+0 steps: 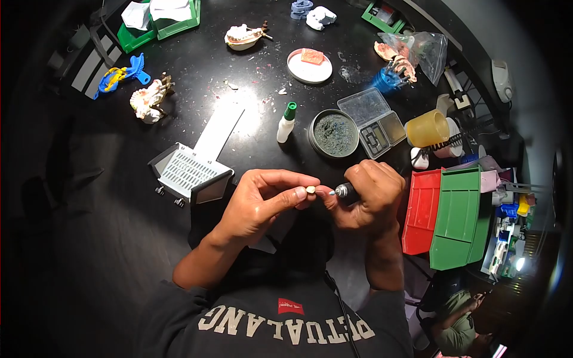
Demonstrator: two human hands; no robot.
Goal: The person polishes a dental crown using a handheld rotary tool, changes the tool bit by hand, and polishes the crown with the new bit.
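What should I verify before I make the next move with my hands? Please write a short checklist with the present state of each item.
1. Small pale piece held: ok, pinched in the left hand between thumb and fingers.
2. Handheld tool held: ok, in the right hand.
3. Bluish tip aimed: ok, it points toward the piece, with a gap between.
4. Fingers well away from the tip: not ok, the right thumb is right beside it.
5. Tool stopped or spinning: cannot tell from a still picture.
6. Bottle closed: ok, its green cap is on.
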